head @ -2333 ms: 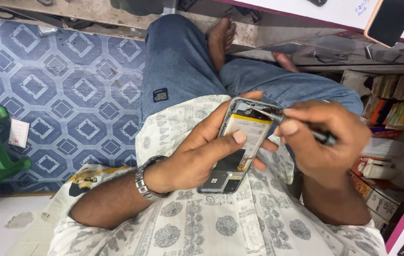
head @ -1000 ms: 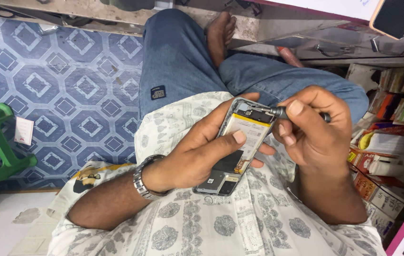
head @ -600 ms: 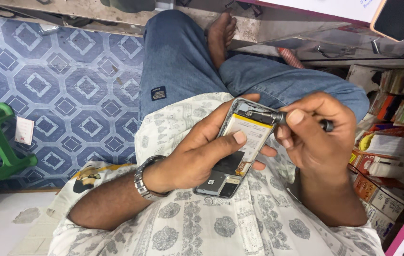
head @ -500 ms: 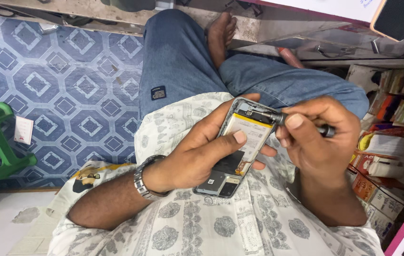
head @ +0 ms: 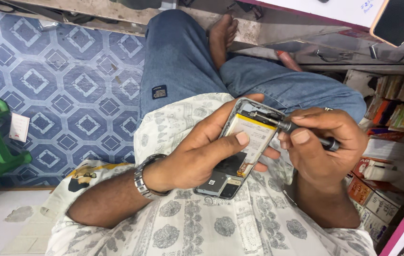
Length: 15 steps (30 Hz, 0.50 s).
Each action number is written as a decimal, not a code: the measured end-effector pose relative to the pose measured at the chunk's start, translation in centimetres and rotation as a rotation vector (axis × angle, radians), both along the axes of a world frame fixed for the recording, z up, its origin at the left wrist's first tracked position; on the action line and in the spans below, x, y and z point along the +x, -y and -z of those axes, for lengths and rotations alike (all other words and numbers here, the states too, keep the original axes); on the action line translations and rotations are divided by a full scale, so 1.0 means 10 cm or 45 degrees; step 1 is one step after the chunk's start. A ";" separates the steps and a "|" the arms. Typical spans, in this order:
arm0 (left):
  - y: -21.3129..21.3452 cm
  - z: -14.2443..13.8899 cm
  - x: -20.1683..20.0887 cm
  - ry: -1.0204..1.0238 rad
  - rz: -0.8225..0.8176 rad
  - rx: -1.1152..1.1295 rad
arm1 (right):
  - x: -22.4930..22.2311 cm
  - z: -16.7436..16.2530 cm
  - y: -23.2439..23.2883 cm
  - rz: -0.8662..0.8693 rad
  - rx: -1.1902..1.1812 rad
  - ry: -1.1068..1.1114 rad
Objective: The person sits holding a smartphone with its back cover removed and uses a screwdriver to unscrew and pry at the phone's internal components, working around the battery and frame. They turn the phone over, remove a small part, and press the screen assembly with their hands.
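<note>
Shifted little since earlier: right hand (head: 323, 151) pinching screwdriver (head: 291, 127) at opened phone's (head: 242, 147) top edge, left hand (head: 202, 151) wrapped around phone, thumb on battery (head: 249, 137).

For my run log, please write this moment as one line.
left hand: holds opened phone | right hand: holds screwdriver, tip at phone's top end | place: over lap, above blue patterned floor

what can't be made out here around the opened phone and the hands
Head view only:
- Dark metal screwdriver: tip too small, handle wrapped by right hand.
- Opened phone with pale yellow battery: left edge covered by left hand.
- Black-screened phone: cut off by the top edge.
</note>
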<state>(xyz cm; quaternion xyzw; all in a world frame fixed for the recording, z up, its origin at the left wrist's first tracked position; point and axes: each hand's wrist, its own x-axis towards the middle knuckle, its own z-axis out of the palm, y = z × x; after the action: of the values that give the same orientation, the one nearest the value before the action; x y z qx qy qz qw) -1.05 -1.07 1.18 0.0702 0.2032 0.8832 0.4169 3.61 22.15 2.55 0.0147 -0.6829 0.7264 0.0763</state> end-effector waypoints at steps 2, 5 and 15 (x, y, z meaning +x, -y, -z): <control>-0.01 -0.01 -0.01 -0.088 -0.098 -0.116 | 0.01 -0.01 0.00 -0.001 -0.054 0.025; 0.01 -0.04 -0.01 -0.191 -0.231 -0.240 | 0.01 -0.02 0.00 -0.005 -0.095 0.042; -0.03 -0.01 0.01 -0.555 -0.441 -0.644 | 0.01 0.03 0.01 -0.051 -0.092 0.073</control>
<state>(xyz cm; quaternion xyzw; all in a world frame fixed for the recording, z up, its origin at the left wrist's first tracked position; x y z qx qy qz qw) -0.93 -0.80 1.26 0.1159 0.5078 0.8267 0.2125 3.72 22.01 2.30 0.0048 -0.6576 0.7522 0.0425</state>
